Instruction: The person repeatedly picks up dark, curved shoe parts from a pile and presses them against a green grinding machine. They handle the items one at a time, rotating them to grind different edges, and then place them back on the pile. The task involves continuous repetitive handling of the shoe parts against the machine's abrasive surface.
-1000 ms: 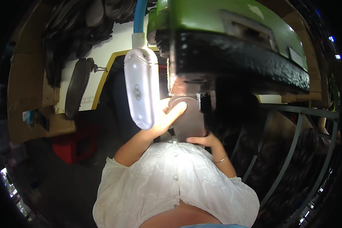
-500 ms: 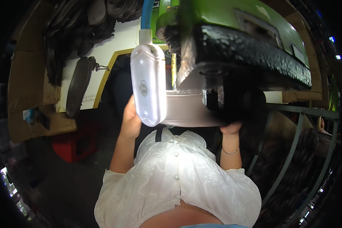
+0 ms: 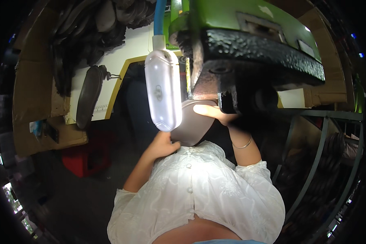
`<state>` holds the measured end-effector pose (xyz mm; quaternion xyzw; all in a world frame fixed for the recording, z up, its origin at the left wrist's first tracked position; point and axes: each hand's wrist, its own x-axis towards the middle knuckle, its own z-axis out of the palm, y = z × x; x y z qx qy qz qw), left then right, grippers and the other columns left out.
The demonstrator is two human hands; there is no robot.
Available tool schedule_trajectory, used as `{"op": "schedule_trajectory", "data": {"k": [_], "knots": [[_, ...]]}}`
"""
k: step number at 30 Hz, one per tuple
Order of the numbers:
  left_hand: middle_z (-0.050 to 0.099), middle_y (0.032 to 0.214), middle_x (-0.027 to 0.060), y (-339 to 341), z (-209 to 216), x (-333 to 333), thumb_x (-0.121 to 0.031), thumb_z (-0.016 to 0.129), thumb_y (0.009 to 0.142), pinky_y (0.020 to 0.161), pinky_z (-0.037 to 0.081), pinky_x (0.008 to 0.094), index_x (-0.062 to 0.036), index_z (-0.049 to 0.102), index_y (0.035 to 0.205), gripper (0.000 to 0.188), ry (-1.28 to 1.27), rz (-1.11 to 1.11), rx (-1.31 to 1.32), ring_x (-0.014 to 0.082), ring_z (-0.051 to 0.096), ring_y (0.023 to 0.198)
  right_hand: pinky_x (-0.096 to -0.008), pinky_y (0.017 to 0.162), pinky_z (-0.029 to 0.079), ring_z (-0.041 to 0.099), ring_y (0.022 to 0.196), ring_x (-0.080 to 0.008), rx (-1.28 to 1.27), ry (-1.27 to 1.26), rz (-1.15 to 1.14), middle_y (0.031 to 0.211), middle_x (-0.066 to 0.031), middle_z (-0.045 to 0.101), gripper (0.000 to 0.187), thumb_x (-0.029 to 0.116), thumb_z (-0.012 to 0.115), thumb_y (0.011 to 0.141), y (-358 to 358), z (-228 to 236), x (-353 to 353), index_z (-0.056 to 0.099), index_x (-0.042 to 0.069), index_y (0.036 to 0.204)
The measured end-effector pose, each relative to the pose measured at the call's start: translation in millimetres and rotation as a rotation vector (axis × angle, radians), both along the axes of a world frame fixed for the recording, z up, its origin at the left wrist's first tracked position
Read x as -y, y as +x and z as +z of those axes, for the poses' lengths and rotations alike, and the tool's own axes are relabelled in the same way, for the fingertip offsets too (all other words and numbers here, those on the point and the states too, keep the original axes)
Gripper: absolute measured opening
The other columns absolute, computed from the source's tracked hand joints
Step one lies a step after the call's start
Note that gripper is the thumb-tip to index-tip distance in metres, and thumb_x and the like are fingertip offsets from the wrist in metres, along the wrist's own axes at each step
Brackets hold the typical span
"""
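A grey-brown shoe sole point(image 3: 195, 128) lies tilted under the head of a green and black machine point(image 3: 264, 44), its far edge by the machine's working point. My right hand point(image 3: 219, 114) grips the sole's far right edge, thumb stretched over the top; its other fingers are hidden beneath and in shadow. At the near left edge, my left hand point(image 3: 162, 145) pinches the sole, with some fingertips out of sight behind the lit white lamp point(image 3: 163, 91). That lamp hangs in front of the sole and hides its left part.
On the white table point(image 3: 130, 44) at the far left lie a heap of dark soles point(image 3: 93, 30) and a single sole point(image 3: 89, 97). Cardboard point(image 3: 40, 81) borders the table. A red stool point(image 3: 85, 160) stands below left; a green metal rack point(image 3: 325, 134) stands at right.
The sole has turned from lying crosswise to slanting toward me. My right hand has moved up and left onto its top; my left hand has shifted down and right to its near edge.
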<state>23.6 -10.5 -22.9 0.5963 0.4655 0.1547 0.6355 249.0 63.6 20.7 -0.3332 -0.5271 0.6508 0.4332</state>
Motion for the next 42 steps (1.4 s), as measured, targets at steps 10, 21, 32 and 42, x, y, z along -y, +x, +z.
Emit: {"op": "schedule_trajectory", "data": {"k": [10,21,32,42], "knots": [[0.061,0.089,0.0089,73.0,82.3,-53.7,-0.014,0.057,0.083,0.074,0.045,0.0282,0.0014,0.060,0.097,0.021,0.427,0.347,0.327,0.0150,0.056,0.083,-0.0300,0.088,0.041,0.051,0.101,-0.0168,-0.101,-0.055,0.007,0.107,-0.0096,0.056,0.045,0.012,0.065,0.074,16.1,30.3,30.0,0.050,-0.004,0.113],[0.056,0.080,0.0027,65.3,70.6,-28.2,-0.012,0.052,0.088,0.064,0.044,0.0233,-0.0003,0.056,0.096,0.015,0.117,0.517,0.536,0.0091,0.051,0.071,-0.0291,0.077,0.048,0.061,0.086,-0.0205,-0.291,-0.091,-0.602,0.096,-0.0134,0.062,0.031,0.008,0.059,0.076,132.5,-8.4,65.0,0.056,-0.006,0.104],[0.057,0.099,0.0069,-6.8,68.9,-32.4,-0.008,0.044,0.091,0.077,0.043,0.0212,0.0038,0.043,0.115,0.027,0.327,0.640,0.400,0.0083,0.054,0.086,-0.0327,0.081,0.043,0.054,0.092,-0.0219,-0.675,-0.007,-0.792,0.099,-0.0118,0.056,0.042,0.027,0.042,0.077,2.7,-7.5,29.3,0.048,-0.002,0.107],[0.055,0.089,0.0048,-64.1,12.6,-27.5,-0.007,0.040,0.085,0.058,0.048,0.0231,-0.0014,0.047,0.102,0.020,-0.061,0.475,0.120,0.0080,0.054,0.070,-0.0311,0.077,0.046,0.058,0.085,-0.0214,-0.293,-0.007,-0.422,0.096,-0.0128,0.060,0.035,0.015,0.051,0.073,-25.3,-15.3,37.1,0.054,-0.004,0.102]]}}
